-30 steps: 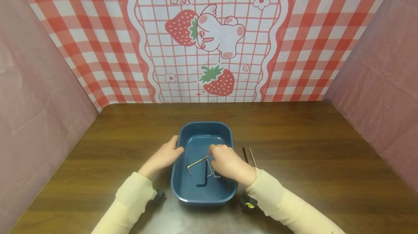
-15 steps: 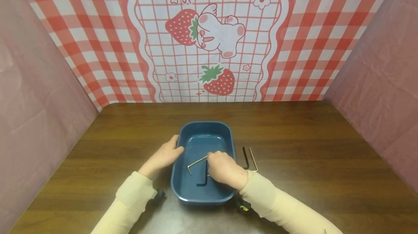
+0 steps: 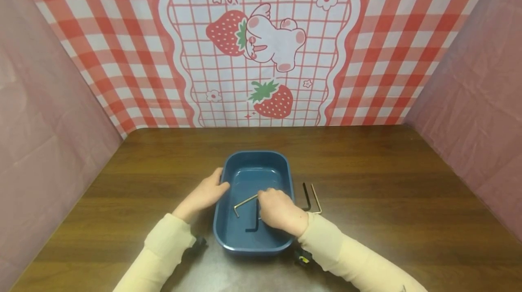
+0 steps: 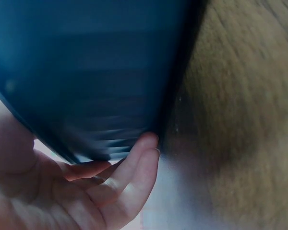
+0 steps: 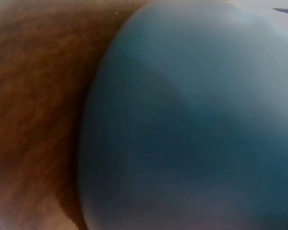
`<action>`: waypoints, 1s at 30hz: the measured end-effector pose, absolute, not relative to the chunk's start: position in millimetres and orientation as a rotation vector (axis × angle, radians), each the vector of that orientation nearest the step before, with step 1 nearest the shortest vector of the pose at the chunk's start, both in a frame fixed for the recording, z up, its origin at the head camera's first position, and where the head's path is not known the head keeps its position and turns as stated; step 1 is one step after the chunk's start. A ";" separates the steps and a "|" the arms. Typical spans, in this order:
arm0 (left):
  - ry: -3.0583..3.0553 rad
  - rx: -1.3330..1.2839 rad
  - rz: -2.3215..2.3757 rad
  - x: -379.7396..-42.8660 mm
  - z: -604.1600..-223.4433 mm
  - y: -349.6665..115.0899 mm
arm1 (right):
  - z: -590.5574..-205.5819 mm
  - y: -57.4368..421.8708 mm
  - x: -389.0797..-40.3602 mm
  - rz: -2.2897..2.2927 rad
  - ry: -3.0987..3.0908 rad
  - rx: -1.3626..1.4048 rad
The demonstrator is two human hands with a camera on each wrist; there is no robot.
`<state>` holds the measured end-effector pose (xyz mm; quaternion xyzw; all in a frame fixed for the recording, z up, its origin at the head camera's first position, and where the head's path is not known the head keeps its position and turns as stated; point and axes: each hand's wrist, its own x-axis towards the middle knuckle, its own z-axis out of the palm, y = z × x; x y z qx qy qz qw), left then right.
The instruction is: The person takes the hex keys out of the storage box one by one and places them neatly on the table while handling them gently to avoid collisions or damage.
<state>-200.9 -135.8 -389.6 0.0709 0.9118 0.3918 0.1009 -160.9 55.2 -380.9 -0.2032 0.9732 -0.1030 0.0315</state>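
My left hand (image 3: pixel 207 192) grips the left wall of a deep blue plastic bin (image 3: pixel 258 160), thumb at the rim; in the left wrist view, the fingers (image 4: pixel 146 167) lie along the bin's outer side. Inside the bin, my right hand (image 3: pixel 282 211) reaches down over the hex keys with bent fingers. Its fingertips are hidden, so what they hold cannot be seen. A gold hex key (image 3: pixel 246 201) ends at those fingers. Beside them lies a black hex key (image 3: pixel 257 219). The right wrist view shows only the bin's blurred wall (image 5: pixel 182 124).
On the wooden table (image 3: pixel 367 169), right of the bin, lie another black hex key (image 3: pixel 306 198) and another gold hex key (image 3: pixel 316 198). A strawberry-print cloth (image 3: pixel 261 56) hangs behind the table, with pink cloth at both sides.
My right hand has moved down and slightly left within the bin, covering the silver hex keys seen earlier; it has barely moved in the last half second. My left hand stays on the bin.
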 end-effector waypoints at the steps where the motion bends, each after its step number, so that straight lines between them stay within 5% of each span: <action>1: 2.696 0.214 1.157 -201.2 -389.9 -135.9 | -381.2 55.1 -161.0 -0.311 3.000 -0.624; 30: 2.680 0.184 1.169 -201.8 -390.9 -134.9 | -382.9 56.6 -162.4 -0.317 2.993 -0.709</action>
